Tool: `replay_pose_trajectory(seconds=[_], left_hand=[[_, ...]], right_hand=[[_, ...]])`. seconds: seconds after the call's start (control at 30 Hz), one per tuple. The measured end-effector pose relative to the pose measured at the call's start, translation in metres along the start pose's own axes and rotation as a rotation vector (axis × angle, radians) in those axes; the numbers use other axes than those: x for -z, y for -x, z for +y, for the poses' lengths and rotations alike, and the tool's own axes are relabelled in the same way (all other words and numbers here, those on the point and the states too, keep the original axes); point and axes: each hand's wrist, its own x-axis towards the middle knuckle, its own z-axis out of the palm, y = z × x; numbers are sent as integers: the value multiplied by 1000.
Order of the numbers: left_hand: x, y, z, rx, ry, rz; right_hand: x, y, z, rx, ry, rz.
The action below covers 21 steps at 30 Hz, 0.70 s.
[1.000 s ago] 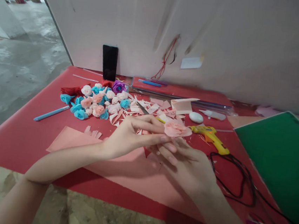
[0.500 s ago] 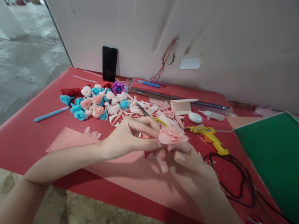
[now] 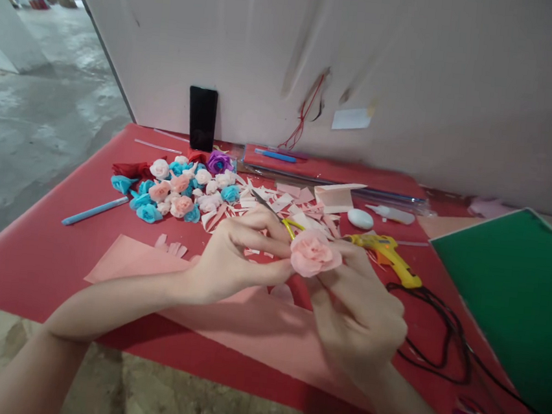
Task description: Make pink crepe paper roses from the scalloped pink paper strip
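- Pink paper flower: left of the yellow glue gun.
- Left hand: fingers pinching the flower's left edge.
- Right hand: fingers holding its right side, near the gun.

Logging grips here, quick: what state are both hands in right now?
Left hand: closed, pinching the pink flower at its edge.
Right hand: closed, holding the same flower from below.
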Motion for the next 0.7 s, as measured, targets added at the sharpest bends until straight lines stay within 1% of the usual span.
replay_pose_trajectory(seconds=[0.13, 0.2, 0.33, 0.47, 0.53, 0.57, 0.63, 0.7], left_hand=[[1, -1, 0, -7, -9, 26], [1, -1, 0, -15, -23, 31], [0, -1, 0, -34, -53, 11], [-1, 1, 0, -111, -94, 7], [0, 0, -1, -177, -146, 5], [1, -1, -1, -233, -183, 6], [4, -5, -1, -388, -281, -11], [10, -10, 0, -557, -396, -87]], right_hand=[[2, -1, -2, -84, -83, -112], [1, -2, -2, -91, -88, -105], [0, -1, -3, -64, -65, -31], [0, -2, -2, -109, -154, -70], [0, -3, 0, -104, -207, -83], [0, -4, 2, -86, -234, -86], [2, -6, 8, -36, -297, -107], [5, -9, 14, 16, -343, -168]])
